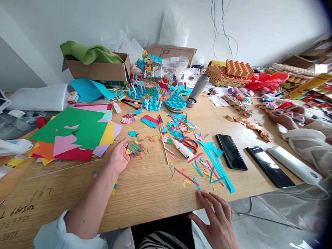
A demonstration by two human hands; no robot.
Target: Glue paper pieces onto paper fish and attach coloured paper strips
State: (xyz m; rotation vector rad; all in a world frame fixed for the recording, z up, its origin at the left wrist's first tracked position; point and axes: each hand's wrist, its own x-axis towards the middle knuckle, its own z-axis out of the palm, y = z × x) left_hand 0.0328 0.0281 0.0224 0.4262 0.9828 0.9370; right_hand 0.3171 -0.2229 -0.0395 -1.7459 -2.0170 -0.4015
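Note:
My left hand (121, 156) holds a small striped paper fish (134, 147) by its lower side, a little above the wooden table. The fish has a yellow head and strips of green, orange and blue across its body. At the table's front edge, my right hand (216, 216) is open, fingers apart, the forefinger tip at the end of a small blue paper scrap (196, 184). A white glue bottle (183, 148) lies among paper scraps, beside red-handled scissors (191, 144). Left of the bottle lies a thin wooden stick (165, 152). A small blue paper fish (132, 133) lies beyond my left hand.
Coloured paper sheets (80, 128) are stacked at the left. Blue decorated egg-tray pieces (153, 100) and a grey flask (199, 86) stand at the back. Two phones (231, 152) lie at the right. Another person's hand (282, 121) is beside painted egg-tray pieces (277, 110).

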